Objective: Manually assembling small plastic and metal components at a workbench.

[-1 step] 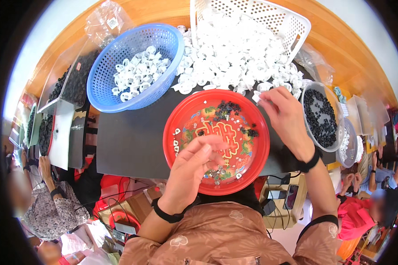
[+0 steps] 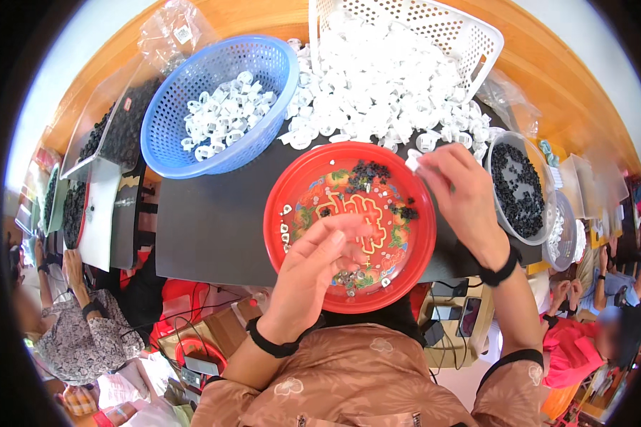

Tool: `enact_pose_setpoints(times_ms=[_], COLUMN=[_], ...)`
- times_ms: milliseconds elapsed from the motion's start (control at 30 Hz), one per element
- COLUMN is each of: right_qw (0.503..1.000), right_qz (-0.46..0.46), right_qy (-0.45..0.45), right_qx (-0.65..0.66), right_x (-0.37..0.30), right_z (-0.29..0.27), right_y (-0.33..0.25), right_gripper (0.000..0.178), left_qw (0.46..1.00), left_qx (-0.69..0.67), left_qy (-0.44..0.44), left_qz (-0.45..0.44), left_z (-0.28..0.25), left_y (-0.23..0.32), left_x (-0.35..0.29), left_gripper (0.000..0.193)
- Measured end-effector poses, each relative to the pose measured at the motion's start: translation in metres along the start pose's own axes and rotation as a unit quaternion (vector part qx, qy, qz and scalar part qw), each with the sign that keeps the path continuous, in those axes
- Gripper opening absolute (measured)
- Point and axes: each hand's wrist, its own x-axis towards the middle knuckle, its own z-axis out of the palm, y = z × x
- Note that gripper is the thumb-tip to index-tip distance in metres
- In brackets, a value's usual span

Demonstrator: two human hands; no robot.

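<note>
My left hand (image 2: 311, 274) hovers over the near left part of a round red tray (image 2: 275, 267), its fingers loosely bent and apart. The fingertips are blurred, and nothing shows between them. Above the tray's right rim, my right hand (image 2: 463, 186) pinches a small white plastic part (image 2: 412, 160) between thumb and fingers. On the tray are a cluster of small black pieces (image 2: 367, 174), a smaller black group (image 2: 406, 213), small clear or metallic bits (image 2: 350, 279) near the front, and a few white pieces (image 2: 285, 232) along the left side.
White plastic parts (image 2: 384, 78) heap at the back, spilling from a white basket (image 2: 481, 43). A blue basket (image 2: 165, 135) with similar parts stands back left. At right is a clear tub (image 2: 549, 213) of black pieces. Other people (image 2: 100, 331) sit on both sides.
The white plastic part in my right hand has turned slightly. Both hands stay in nearly the same place.
</note>
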Motion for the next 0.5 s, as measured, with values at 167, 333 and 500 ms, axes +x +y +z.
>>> enact_pose_setpoints(times_ms=[167,333,500], right_qw=[0.98,0.968,0.981], right_qz=[-0.199,-0.247,-0.19], right_qy=[-0.025,-0.031,-0.035], right_qx=[-0.015,-0.024,0.023], right_x=[-0.022,-0.036,-0.041], right_z=[-0.013,-0.005,0.001], right_y=[-0.039,-0.047,-0.046], right_gripper=[0.03,0.032,0.032], left_qw=[0.999,0.999,0.998], left_qx=[-0.018,-0.014,-0.032], left_qy=[-0.024,-0.013,0.006], left_qz=[0.011,0.04,0.059], left_z=[0.014,0.015,0.007], left_y=[-0.01,-0.019,-0.021], left_x=[0.004,0.004,0.002], left_gripper=[0.045,0.042,0.038])
